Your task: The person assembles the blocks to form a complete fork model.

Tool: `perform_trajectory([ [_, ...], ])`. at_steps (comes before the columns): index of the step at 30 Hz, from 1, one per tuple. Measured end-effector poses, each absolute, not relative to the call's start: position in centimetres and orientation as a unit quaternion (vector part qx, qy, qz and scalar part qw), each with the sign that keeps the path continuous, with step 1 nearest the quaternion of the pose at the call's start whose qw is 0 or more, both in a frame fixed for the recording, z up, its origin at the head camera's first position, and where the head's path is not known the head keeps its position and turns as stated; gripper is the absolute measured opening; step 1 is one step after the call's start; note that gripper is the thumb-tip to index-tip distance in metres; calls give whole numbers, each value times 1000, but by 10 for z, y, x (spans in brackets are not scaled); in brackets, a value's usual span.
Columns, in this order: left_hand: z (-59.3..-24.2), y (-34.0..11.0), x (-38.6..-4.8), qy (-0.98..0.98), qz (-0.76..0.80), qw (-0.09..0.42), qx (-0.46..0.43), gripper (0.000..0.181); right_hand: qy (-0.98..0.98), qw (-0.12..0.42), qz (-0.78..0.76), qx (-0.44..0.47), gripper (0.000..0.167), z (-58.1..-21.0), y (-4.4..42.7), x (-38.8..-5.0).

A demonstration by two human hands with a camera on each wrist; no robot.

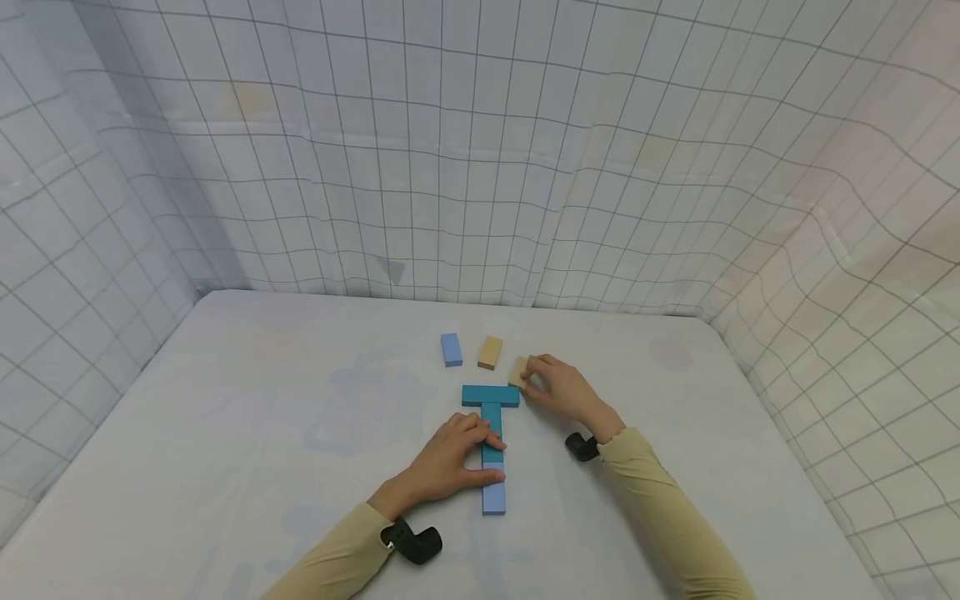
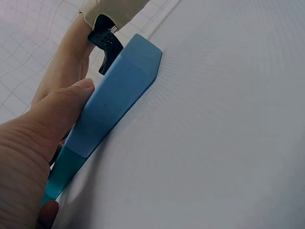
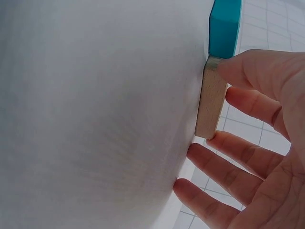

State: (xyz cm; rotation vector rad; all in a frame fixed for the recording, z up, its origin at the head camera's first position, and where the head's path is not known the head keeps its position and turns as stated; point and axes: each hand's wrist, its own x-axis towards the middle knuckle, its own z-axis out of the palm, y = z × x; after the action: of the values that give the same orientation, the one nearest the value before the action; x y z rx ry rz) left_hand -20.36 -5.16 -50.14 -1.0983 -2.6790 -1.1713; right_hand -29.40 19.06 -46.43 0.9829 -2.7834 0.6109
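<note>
We see a white tabletop [image 1: 225, 433] spreading wide on either side of the work, its back edge meeting a grid-patterned cloth [image 1: 480, 208] well beyond the hands. Between that edge and the work, a loose blue block [image 1: 452, 350] and a loose tan block [image 1: 491, 352] lie near each other, just beyond a T: teal crossbar [image 1: 491, 396], teal stem [image 1: 491, 415], light-blue foot [image 1: 493, 500]. At the crossbar's right end, the right hand [image 1: 561, 390] pinches a pale wooden block [image 1: 517, 372] between thumb and fingers, partly hiding it from overhead. The left hand [image 1: 446, 462] lies across the stem and foot, thumb and forefinger spread, resting without clenching. The right wrist view shows us the wooden block's end meeting teal; the left wrist view, foot and stem joined end to end.
</note>
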Motion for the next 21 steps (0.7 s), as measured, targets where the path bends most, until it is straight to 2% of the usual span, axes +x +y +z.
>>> perform_trajectory([
  [21, -502, -51, -202, -849, -377, 35, -368, 39, -922, 68, 204, 322, 12, -464, 191, -292],
])
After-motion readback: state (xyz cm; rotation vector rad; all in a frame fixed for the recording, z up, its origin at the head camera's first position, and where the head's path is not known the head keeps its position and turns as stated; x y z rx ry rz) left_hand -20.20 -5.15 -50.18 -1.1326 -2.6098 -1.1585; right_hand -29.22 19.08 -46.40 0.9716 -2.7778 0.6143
